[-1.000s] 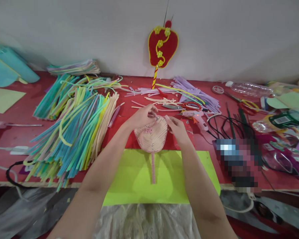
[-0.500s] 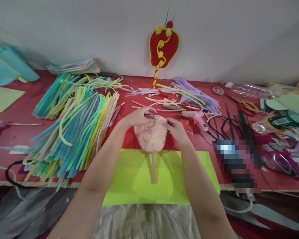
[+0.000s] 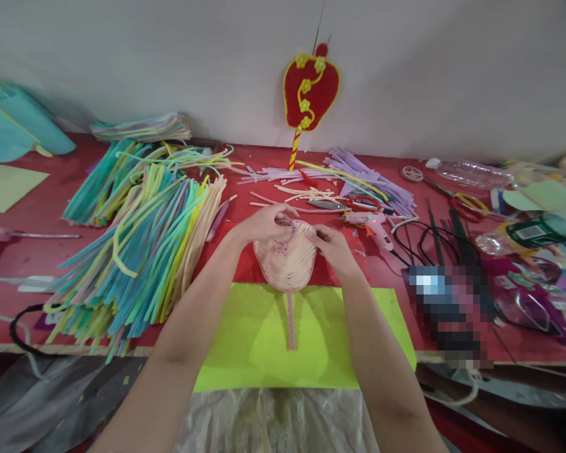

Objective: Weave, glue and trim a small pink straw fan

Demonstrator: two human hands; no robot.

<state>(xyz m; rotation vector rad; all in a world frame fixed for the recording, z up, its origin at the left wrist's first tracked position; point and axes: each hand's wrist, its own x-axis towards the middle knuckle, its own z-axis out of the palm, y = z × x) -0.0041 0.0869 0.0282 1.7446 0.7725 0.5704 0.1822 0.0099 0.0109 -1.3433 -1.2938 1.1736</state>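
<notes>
A small woven cream-and-pink fan [image 3: 287,264] lies on the red table [image 3: 38,214], its pink handle reaching down over a lime green sheet [image 3: 302,340]. My left hand [image 3: 264,223] curls its fingers over the fan's top left edge. My right hand [image 3: 332,246] pinches the top right edge. Fingertips of both hands meet near a small pink decoration at the fan's top. What the fingertips pinch there is too small to make out.
A big pile of coloured foam strips [image 3: 141,239] lies left. A finished red fan [image 3: 311,91] leans on the wall. Purple strips [image 3: 372,179], scissors [image 3: 353,202], a glue gun [image 3: 375,225], black cables [image 3: 434,236] and a plastic bottle [image 3: 474,171] crowd the right.
My hands have drawn closer together over the fan's top edge. The right hand slid left and slightly up. The fan has stayed in place.
</notes>
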